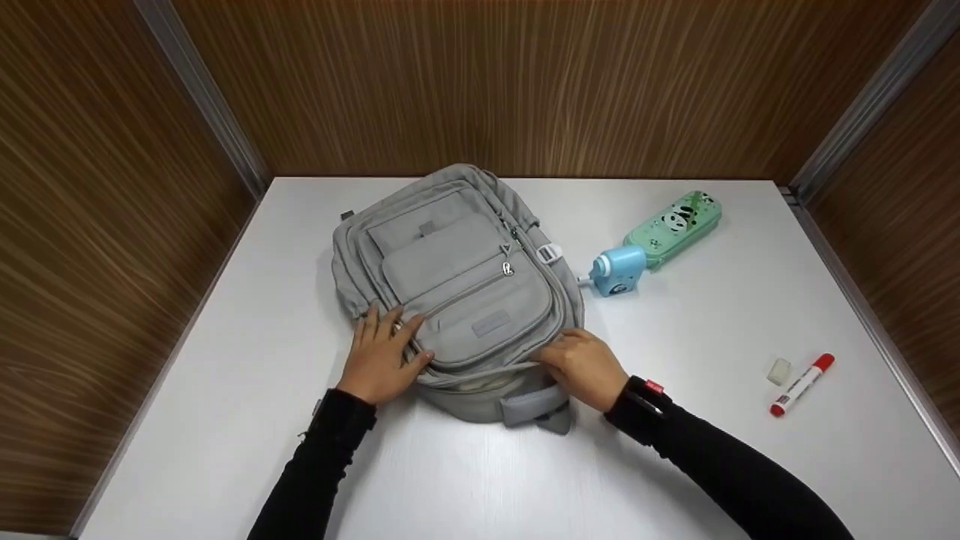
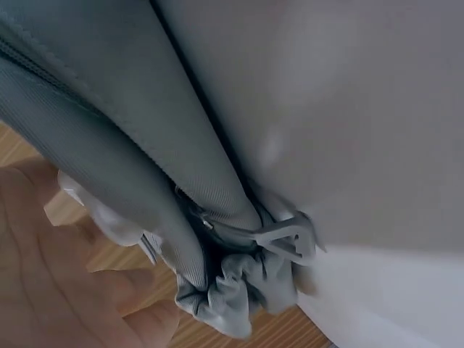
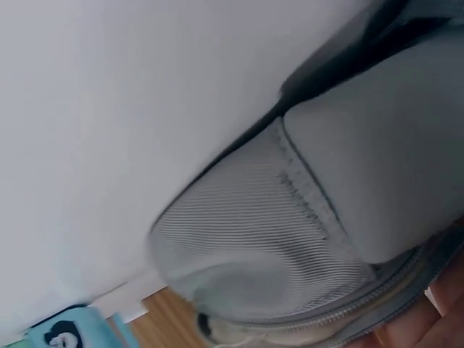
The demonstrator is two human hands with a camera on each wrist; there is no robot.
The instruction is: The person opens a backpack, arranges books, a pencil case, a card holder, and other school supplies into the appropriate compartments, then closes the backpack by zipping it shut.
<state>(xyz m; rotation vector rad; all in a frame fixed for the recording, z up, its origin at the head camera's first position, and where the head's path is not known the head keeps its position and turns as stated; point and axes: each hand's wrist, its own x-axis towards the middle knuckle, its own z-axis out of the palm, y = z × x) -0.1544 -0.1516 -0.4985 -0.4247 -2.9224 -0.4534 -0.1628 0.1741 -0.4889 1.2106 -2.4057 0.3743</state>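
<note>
Left hand (image 1: 381, 358) is laid, fingers spread, on the left side of one grey fabric backpack (image 1: 450, 259); its near zip edge is gripped by the curled right hand (image 1: 589, 367). Backpack is placed mid-table, front up, long axis near-to-far, near end slanted slightly right, unzipped end toward the person. Front patch (image 1: 491, 324) can't be read. Counted rightward: one light-blue plastic bottle (image 1: 621, 270), one green panda-printed case (image 1: 675, 225), one small whitish block (image 1: 779, 371), one red-capped white marker (image 1: 802, 385), lettering illegible.

Wood-grain panels (image 1: 480, 82) wall me in on three sides. Gray strips (image 1: 199, 79) mark two corners behind a white table (image 1: 480, 487).
</note>
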